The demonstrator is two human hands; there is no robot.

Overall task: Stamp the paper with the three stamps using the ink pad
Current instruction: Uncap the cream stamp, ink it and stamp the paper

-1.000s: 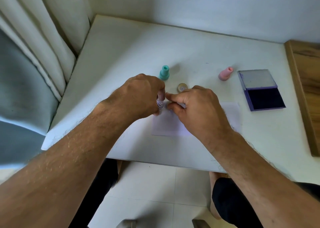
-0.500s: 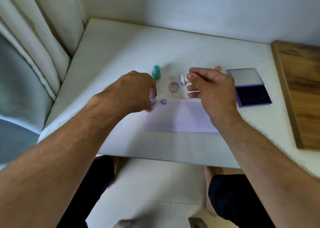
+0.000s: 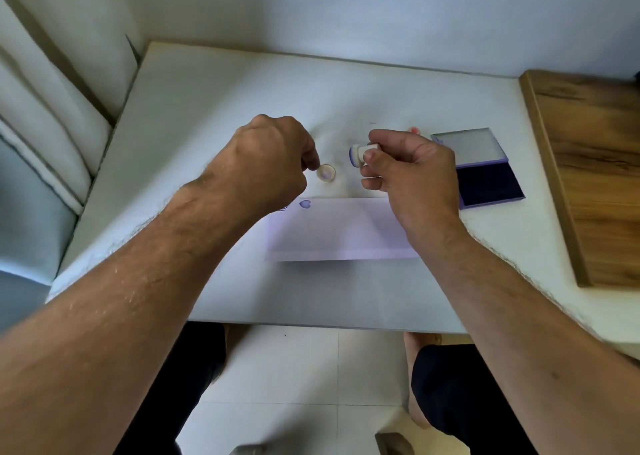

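Change: since a moment ago the right hand (image 3: pixel 412 174) has lifted the white stamp (image 3: pixel 360 154) off the paper (image 3: pixel 346 229); the left hand (image 3: pixel 273 164) has slid off the paper's far-left corner toward the cap (image 3: pixel 326 172).
Prints: heart mark (image 3: pixel 305 204) shows at the paper's far edge; a second mark beside it sits half under the left wrist. Judged two of three done.
Right hand: fingertips pinch the stamp, inked face turned left, raised above the tabletop (image 3: pixel 207 108).
Left hand: fingers curled, tips at the cap; grip unclear.
Ink pad (image 3: pixel 488 183): open, near the right edge.
Pink stamp (image 3: pixel 414 130): peeks behind the right hand.
Next, likely: recap, take the pink one.
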